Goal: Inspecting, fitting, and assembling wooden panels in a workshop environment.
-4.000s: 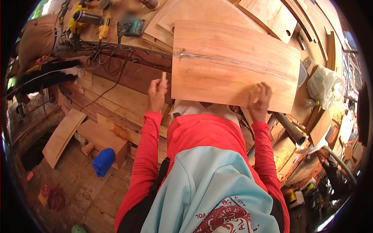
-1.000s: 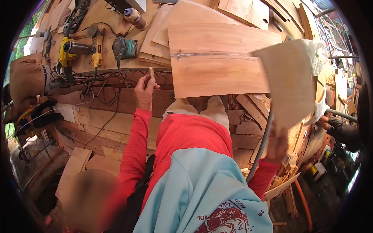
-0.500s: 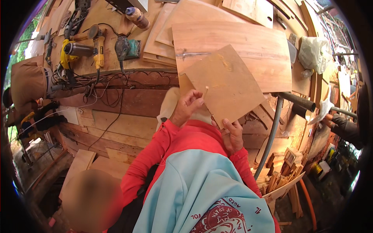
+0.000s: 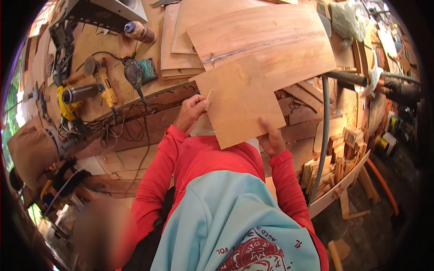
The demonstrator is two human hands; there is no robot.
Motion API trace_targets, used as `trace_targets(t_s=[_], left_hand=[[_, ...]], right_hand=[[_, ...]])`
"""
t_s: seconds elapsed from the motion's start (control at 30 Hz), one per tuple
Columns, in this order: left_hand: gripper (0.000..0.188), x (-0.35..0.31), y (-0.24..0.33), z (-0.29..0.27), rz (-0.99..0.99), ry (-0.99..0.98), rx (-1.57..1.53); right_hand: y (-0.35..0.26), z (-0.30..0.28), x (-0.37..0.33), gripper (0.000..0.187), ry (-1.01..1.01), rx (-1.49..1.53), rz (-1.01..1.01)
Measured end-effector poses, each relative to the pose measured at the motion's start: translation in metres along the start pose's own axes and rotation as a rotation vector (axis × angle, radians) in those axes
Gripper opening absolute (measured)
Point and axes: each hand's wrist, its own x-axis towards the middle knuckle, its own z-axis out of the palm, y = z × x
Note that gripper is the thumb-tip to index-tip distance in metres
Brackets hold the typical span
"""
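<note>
At centre frame, a person in red sleeves holds a small square plywood sheet (image 4: 242,101) tilted above the table (image 4: 97,45), the left hand (image 4: 192,112) in a closed grip on its left edge and the right hand (image 4: 271,137) pinching its lower right edge. Beyond it, toward the upper centre, lies a large curved wood panel (image 4: 271,40) atop stacked boards (image 4: 174,45). A green angle grinder (image 4: 138,72) and a yellow power tool (image 4: 83,92) rest at upper left.

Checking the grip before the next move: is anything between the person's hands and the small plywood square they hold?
Nothing visible. The left hand grips the small plywood square at its left edge, and the right hand holds its lower right edge. Both touch it directly, above the large curved panel.
</note>
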Motion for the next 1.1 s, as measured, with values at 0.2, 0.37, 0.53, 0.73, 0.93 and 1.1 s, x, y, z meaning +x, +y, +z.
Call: trace_targets(t_s=[0.2, 0.37, 0.53, 0.73, 0.93, 1.1], left_hand=[[0.02, -0.016, 0.038, -0.032, 0.063, 0.069, 0.221], [0.025, -0.016, 0.062, -0.024, 0.444, 0.239, 0.685], [0.027, 0.009, 0.075, 0.011, 0.48, 0.176, 1.027], [0.026, 0.038, 0.067, 0.021, 0.586, 0.107, 1.206], [0.023, 0.045, 0.063, 0.02, 0.619, 0.026, 1.241], [0.022, 0.058, 0.062, 0.012, 0.628, 0.089, 1.255]], right_hand=[[0.045, 0.018, 0.014, 0.045, 0.012, -0.005, -0.134], [0.05, 0.019, 0.022, 0.046, -0.02, 0.031, -0.075], [0.044, 0.032, 0.019, 0.048, -0.075, -0.005, -0.05], [0.05, 0.036, 0.015, 0.048, -0.056, -0.052, -0.055], [0.054, 0.044, 0.014, 0.047, -0.024, -0.015, -0.093], [0.061, 0.036, 0.016, 0.049, -0.026, 0.012, -0.081]])
